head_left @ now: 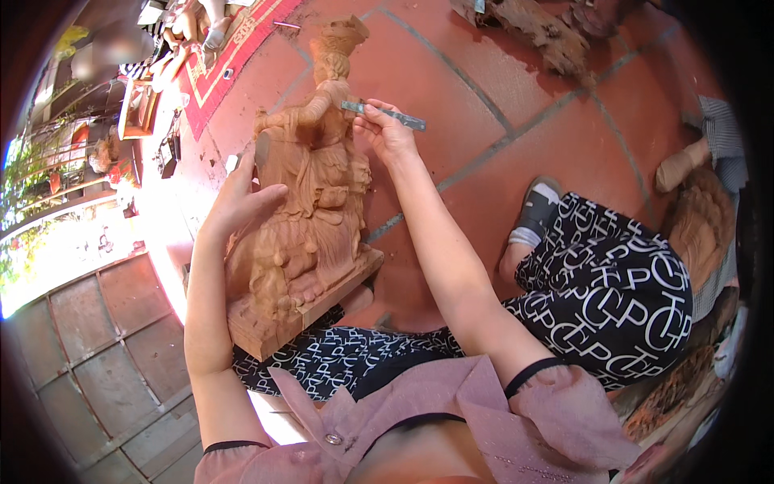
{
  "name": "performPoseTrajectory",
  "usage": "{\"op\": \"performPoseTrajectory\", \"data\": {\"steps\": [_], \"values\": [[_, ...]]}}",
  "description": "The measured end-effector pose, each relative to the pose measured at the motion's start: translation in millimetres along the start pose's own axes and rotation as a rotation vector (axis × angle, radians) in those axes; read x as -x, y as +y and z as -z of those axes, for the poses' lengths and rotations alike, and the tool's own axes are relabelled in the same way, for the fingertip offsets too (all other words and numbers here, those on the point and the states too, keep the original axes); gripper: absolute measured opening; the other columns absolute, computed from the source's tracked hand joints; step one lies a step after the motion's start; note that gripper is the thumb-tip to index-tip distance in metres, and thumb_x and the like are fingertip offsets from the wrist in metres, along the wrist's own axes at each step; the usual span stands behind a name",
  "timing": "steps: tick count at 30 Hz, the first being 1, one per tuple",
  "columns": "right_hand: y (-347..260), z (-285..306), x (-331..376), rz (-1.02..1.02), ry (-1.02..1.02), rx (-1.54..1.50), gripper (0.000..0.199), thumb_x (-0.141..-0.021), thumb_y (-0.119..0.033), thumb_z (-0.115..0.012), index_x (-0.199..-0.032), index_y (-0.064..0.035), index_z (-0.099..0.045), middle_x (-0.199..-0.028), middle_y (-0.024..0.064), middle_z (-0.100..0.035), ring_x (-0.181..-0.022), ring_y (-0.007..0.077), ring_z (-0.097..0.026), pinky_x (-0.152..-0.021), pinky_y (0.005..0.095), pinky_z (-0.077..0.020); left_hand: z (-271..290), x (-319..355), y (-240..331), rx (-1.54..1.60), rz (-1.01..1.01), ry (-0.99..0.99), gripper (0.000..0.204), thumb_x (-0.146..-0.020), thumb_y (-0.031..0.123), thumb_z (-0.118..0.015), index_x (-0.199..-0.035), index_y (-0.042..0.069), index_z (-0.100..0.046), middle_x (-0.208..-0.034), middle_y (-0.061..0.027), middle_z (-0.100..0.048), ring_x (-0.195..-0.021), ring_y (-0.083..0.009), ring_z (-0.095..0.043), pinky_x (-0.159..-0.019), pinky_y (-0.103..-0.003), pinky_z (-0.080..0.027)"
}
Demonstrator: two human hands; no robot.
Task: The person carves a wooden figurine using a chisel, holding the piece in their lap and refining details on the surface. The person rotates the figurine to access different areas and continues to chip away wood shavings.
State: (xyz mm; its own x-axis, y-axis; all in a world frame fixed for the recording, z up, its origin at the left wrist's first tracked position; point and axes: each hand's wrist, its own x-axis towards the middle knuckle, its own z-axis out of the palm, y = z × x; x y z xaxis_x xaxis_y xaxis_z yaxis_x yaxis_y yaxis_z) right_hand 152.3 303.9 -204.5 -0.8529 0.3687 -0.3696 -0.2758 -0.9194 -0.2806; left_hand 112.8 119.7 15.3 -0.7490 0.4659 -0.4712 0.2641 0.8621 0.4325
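Observation:
A carved wooden statue (318, 189) of a draped, seated figure with a tall headpiece leans across my lap, its block base (302, 319) towards me. My left hand (246, 198) holds the statue's left side, thumb over the front; its other fingers are partly hidden. A small whitish piece (232, 164) shows beside those fingertips; I cannot tell what it is. Pinched in my right hand (389, 133) is a narrow grey-blue strip (411, 122), perhaps folded sandpaper. Its far end lies at the figure's shoulder, close to or touching the wood.
Red floor tiles (451, 97) with grey joints surround me. A rough piece of wood (540, 36) lies at the far right, and another carved wooden piece (705, 214) stands by a person's arm at the right edge. A red patterned mat (234, 56) and other people's limbs are at the far left.

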Motion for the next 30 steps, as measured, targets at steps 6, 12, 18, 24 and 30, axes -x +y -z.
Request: {"op": "performPoseTrajectory", "data": {"steps": [6, 12, 18, 24, 30], "values": [[-13, 10, 13, 0.114, 0.033, 0.114, 0.018, -0.081, -0.006, -0.066, -0.096, -0.0048, -0.057, -0.074, 0.0026, -0.06, -0.056, 0.0086, -0.053, -0.054, 0.0243, -0.0487, -1, 5, -4, 0.114, 0.029, -0.034, 0.057, -0.082, 0.014, -0.068, -0.129, 0.0, -0.04, -0.104, -0.0125, -0.061, -0.082, -0.0171, -0.064, -0.066, -0.029, -0.052], [-51, 0, 33, 0.039, -0.154, 0.374, 0.015, -0.082, -0.011, -0.065, -0.094, -0.0038, -0.059, -0.076, 0.0032, -0.063, -0.06, 0.0088, -0.06, -0.056, 0.0238, -0.0509, -2, -2, -9, 0.042, -0.014, -0.036, 0.057, -0.084, 0.015, -0.067, -0.13, 0.001, -0.038, -0.104, -0.0108, -0.06, -0.086, -0.0157, -0.061, -0.073, -0.029, -0.051], [-24, -9, 38, 0.165, -0.143, 0.384, 0.012, -0.086, -0.007, -0.059, -0.096, -0.0011, -0.056, -0.079, 0.0082, -0.065, -0.063, 0.0127, -0.065, -0.055, 0.0244, -0.0542, -1, -2, -9, 0.049, 0.01, -0.027, 0.054, -0.082, 0.014, -0.069, -0.126, 0.0, -0.042, -0.106, -0.0138, -0.061, -0.085, -0.0181, -0.064, -0.07, -0.03, -0.052], [11, -26, 33, 0.261, -0.14, 0.274, 0.009, -0.086, -0.004, -0.057, -0.095, -0.0021, -0.058, -0.076, 0.0074, -0.063, -0.058, 0.0121, -0.063, -0.05, 0.0234, -0.0517, 0, -3, -12, 0.024, 0.01, -0.042, 0.06, -0.084, 0.015, -0.067, -0.133, 0.002, -0.036, -0.108, -0.0104, -0.058, -0.086, -0.0151, -0.061, -0.073, -0.028, -0.051], [14, -36, 33, 0.342, -0.005, 0.263, 0.007, -0.084, -0.003, -0.056, -0.088, -0.0016, -0.062, -0.071, 0.0056, -0.062, -0.054, 0.0113, -0.062, -0.047, 0.0237, -0.0506, -1, -6, -25, -0.007, -0.1, 0.024, 0.063, -0.08, 0.022, -0.072, -0.13, 0.0, -0.04, -0.097, -0.013, -0.061, -0.074, -0.0179, -0.063, -0.06, -0.03, -0.05]]}}
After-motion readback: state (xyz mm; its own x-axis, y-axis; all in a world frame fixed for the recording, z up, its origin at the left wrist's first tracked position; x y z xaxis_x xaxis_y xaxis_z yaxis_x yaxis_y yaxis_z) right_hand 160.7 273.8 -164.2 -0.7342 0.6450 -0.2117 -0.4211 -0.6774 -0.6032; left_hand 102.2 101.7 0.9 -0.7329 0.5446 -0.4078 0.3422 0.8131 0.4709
